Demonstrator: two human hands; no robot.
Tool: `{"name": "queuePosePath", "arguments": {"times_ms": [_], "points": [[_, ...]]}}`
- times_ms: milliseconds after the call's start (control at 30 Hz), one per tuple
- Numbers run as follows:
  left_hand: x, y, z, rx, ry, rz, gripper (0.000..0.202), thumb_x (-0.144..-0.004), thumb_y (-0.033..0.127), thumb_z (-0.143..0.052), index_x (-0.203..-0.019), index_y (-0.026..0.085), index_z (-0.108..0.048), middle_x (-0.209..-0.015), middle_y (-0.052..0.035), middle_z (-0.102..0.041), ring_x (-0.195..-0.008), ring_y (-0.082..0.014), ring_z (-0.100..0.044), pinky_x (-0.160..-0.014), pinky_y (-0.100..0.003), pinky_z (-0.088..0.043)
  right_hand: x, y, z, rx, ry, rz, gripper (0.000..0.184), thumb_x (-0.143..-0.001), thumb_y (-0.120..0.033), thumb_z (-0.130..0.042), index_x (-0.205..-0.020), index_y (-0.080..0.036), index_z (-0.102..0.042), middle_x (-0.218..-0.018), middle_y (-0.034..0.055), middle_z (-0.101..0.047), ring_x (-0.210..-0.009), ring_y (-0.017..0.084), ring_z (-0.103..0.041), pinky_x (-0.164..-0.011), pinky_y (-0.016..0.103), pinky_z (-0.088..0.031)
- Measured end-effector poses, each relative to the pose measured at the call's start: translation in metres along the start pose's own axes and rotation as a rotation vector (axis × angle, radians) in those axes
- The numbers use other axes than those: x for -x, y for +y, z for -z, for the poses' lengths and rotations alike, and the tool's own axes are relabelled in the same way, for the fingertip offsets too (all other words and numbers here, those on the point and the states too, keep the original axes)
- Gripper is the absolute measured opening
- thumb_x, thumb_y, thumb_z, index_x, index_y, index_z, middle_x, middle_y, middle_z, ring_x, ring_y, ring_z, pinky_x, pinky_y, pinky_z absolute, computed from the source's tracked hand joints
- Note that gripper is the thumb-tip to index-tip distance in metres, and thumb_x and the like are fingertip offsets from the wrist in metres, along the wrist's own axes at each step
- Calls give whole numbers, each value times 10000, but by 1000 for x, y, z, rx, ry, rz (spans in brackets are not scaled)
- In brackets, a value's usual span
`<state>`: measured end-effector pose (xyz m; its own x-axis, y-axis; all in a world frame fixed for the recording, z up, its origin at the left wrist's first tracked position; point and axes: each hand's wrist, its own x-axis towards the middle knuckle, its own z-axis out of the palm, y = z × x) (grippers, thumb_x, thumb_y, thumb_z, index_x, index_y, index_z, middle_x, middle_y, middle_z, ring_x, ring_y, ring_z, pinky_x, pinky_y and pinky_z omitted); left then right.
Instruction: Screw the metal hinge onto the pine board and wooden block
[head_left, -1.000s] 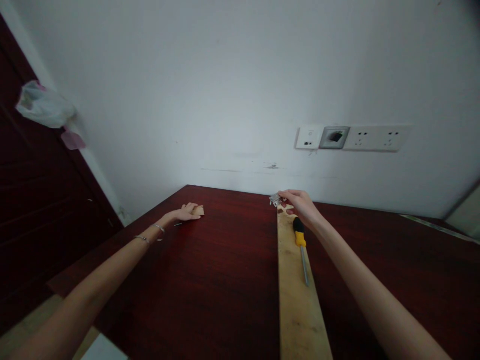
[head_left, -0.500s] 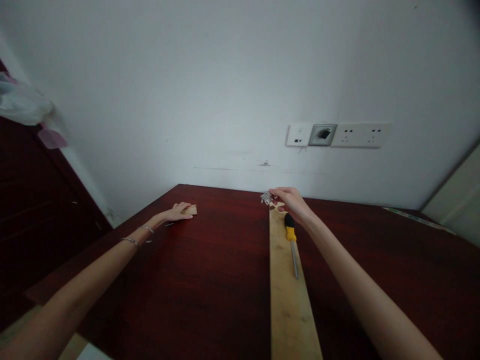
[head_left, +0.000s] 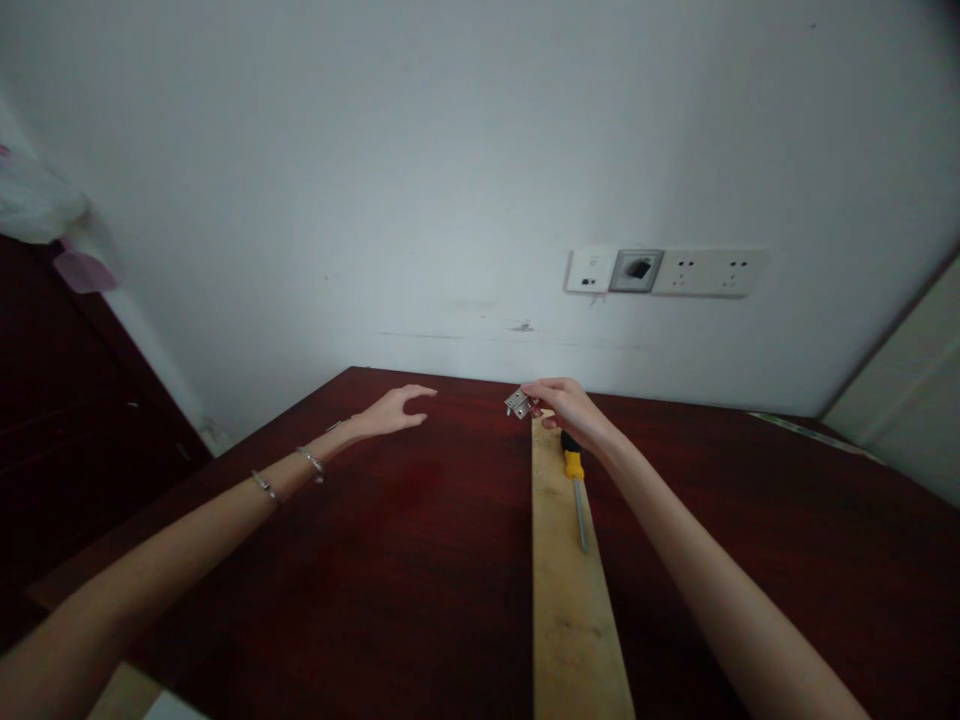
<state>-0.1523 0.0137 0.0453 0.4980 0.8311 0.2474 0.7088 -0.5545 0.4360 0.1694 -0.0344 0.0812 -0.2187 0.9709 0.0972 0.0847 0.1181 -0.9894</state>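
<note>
My right hand [head_left: 568,408] pinches a small silver metal hinge [head_left: 519,403] between thumb and fingers, just above the far end of a long pale wooden board [head_left: 566,600]. On that board lies a screwdriver [head_left: 574,468] with a black and yellow handle, its shaft pointing toward me. My left hand [head_left: 394,410] is open over the table to the left of the hinge, thumb and fingers apart with nothing between them. Two silver bangles circle the left wrist and forearm.
The dark red table [head_left: 420,560] meets a white wall with a row of sockets [head_left: 697,272]. A thin patterned strip [head_left: 814,437] lies at the back right. A pale wooden piece [head_left: 124,692] shows at the lower left. A plastic bag [head_left: 37,205] hangs at the far left.
My left hand has come off the small wooden block and moved right toward the hinge, its fingers opening. The block no longer shows. My right hand still holds the hinge, now turned slightly.
</note>
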Motion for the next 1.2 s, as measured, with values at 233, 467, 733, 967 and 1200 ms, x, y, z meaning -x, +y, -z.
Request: {"name": "queuePosePath", "arguments": {"times_ms": [233,467,733,967,1200], "points": [[-16,111,-46,651,66,-224,679,-751,249,-687,-1358,171,-395,-1115,-115,-637,-1044,-199,-609,-970,-424,-440,7,-5,2,52,-51,4,284,-692,-406,-658,-610,-138,-610,-541,-7,-533,-478,62,-385,-376,172,-209],[-29,135,-74,850,52,-232,634,-776,210,-675,-1341,176,-392,-1138,-112,-649,-1075,-215,-613,-947,-380,-459,11,-10,9,49,-78,-14,322,-641,-429,-708,-575,-147,-568,-525,-20,-515,-488,64,-402,-401,180,-216],[-31,135,-74,789,67,-141,582,-835,243,-621,-1351,146,-370,-896,-73,-720,-965,-216,-671,-882,-346,-472,7,-4,15,60,-94,-8,350,-670,-469,-682,-633,-126,-624,-550,-11,-523,-489,57,-389,-388,168,-219],[-34,133,-81,831,133,-136,470,-824,309,-640,-1211,179,-407,-808,-17,-698,-826,-177,-687,-758,-276,-472,3,1,13,169,-42,9,310,-670,-435,-696,-622,-133,-644,-518,-19,-518,-467,56,-402,-366,162,-249],[-38,133,-87,903,174,-169,246,-813,277,-644,-947,174,-466,-866,-30,-690,-855,-168,-681,-757,-254,-474,0,4,15,211,-52,43,340,-686,-466,-683,-606,-139,-641,-504,-17,-520,-447,57,-401,-356,164,-276]]}}
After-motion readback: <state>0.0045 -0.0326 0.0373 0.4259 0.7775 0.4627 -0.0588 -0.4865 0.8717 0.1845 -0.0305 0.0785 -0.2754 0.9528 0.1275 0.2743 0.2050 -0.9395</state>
